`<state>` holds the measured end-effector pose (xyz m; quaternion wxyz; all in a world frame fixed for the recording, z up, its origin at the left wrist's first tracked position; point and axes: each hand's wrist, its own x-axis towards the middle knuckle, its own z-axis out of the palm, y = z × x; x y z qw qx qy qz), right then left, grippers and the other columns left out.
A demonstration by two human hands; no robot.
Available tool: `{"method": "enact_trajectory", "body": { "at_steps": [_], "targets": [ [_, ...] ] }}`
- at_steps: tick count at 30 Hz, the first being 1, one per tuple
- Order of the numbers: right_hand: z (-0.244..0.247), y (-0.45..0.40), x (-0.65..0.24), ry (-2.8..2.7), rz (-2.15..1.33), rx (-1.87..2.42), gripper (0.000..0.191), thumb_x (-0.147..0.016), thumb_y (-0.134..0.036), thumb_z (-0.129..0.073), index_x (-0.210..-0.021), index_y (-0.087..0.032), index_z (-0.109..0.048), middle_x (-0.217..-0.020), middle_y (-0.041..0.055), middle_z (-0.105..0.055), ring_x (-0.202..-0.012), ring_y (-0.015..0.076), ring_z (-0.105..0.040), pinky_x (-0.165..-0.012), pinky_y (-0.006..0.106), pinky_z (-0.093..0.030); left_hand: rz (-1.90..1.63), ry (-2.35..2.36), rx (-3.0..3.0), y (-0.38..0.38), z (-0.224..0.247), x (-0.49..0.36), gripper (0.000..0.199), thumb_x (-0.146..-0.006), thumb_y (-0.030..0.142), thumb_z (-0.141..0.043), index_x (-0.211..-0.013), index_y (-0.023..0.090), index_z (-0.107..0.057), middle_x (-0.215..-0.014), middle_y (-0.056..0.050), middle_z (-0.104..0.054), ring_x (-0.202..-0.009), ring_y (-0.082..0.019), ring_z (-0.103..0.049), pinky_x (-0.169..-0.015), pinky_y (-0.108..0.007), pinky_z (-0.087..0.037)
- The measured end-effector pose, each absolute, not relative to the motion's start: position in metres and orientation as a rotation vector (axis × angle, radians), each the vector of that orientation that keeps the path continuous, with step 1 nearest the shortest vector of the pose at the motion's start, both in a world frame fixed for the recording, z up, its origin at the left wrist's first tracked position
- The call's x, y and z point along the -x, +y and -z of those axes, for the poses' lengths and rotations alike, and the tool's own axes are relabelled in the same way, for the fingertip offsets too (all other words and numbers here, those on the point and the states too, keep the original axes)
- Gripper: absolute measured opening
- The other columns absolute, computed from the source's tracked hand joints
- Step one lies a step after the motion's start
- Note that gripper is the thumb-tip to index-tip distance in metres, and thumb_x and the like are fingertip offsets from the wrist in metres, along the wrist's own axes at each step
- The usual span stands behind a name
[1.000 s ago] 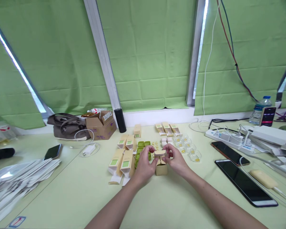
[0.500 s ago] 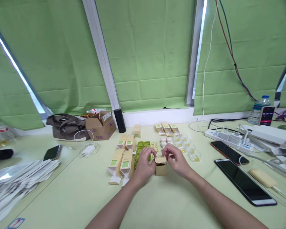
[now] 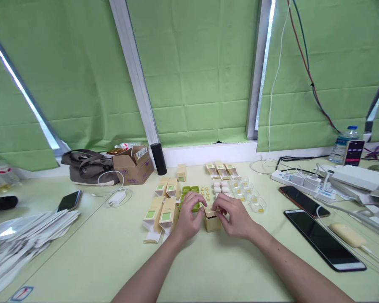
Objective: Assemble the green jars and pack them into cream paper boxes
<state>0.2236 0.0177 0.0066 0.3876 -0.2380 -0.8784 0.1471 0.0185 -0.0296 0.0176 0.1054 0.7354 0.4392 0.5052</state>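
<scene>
A small tan cardboard box [image 3: 213, 224] stands upright on the table in front of me, its top lid lowered almost flat. My right hand [image 3: 234, 215] is closed at the box's top right, thumb and fingers gripping the lid edge. My left hand [image 3: 189, 215] steadies the box's left side with curled fingertips. Partly behind my left hand are several green square containers [image 3: 190, 190]. Small yellow pieces [image 3: 205, 191], white round pieces [image 3: 220, 185] and clear containers [image 3: 246, 190] with yellow bits lie in groups behind and to the right.
Several tan boxes with green labels [image 3: 166, 215] lie open at left, and more tan boxes [image 3: 221, 169] sit at the back. Phones [image 3: 324, 240], a power strip [image 3: 303, 185] and cables occupy the right. At left are a charger [image 3: 117, 198], white strips [image 3: 34, 248] and a carton [image 3: 134, 166].
The box lid, raised at its front before, is now pressed down lower. My right hand has shifted left over the box top, and my left fingers have loosened slightly from the lid.
</scene>
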Motion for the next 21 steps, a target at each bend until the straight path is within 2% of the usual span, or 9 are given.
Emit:
{"method": "enact_trajectory", "body": {
  "at_steps": [2, 6, 13, 21],
  "targets": [
    [-0.007, 0.017, -0.224, -2.246, -0.327, 0.592, 0.022, -0.079, -0.006, -0.056, -0.090, -0.024, -0.059, -0.084, 0.0033, -0.061, -0.070, 0.0189, -0.056, -0.062, 0.030, -0.037, -1.398, 1.312, -2.294, -0.032, -0.019, -0.016, 0.009, -0.090, 0.022, -0.054, -0.085, 0.024, -0.061, -0.078, -0.005, -0.063, -0.083, -0.026, -0.058, -0.084, -0.043, -0.044],
    [-0.007, 0.017, -0.224, -2.261, -0.298, 0.593, 0.021, -0.077, -0.006, -0.056, -0.087, -0.024, -0.061, -0.082, 0.0036, -0.063, -0.070, 0.0192, -0.055, -0.062, 0.029, -0.033, -1.153, 1.316, -2.523, -0.032, -0.015, -0.007, 0.007, -0.089, 0.024, -0.060, -0.088, 0.025, -0.067, -0.065, -0.002, -0.057, -0.068, -0.023, -0.053, -0.081, -0.044, -0.042],
    [-0.007, 0.020, -0.228, -2.275, -0.336, 0.552, 0.017, -0.078, -0.010, -0.057, -0.084, -0.024, -0.063, -0.073, 0.0017, -0.063, -0.066, 0.0188, -0.055, -0.063, 0.030, -0.035, -1.102, 1.302, -2.603, -0.029, -0.011, -0.002, 0.008, -0.086, 0.022, -0.060, -0.090, 0.024, -0.067, -0.063, -0.001, -0.057, -0.062, -0.021, -0.051, -0.078, -0.042, -0.040],
    [-0.011, 0.021, -0.233, -2.268, -0.349, 0.536, 0.015, -0.076, -0.014, -0.055, -0.069, -0.024, -0.064, -0.058, 0.0000, -0.053, -0.055, 0.0170, -0.045, -0.060, 0.031, -0.029, -1.098, 1.282, -2.587, -0.031, -0.011, -0.005, 0.014, -0.087, 0.023, -0.056, -0.084, 0.025, -0.070, -0.059, -0.002, -0.057, -0.058, -0.021, -0.051, -0.080, -0.045, -0.042]
  ]
}}
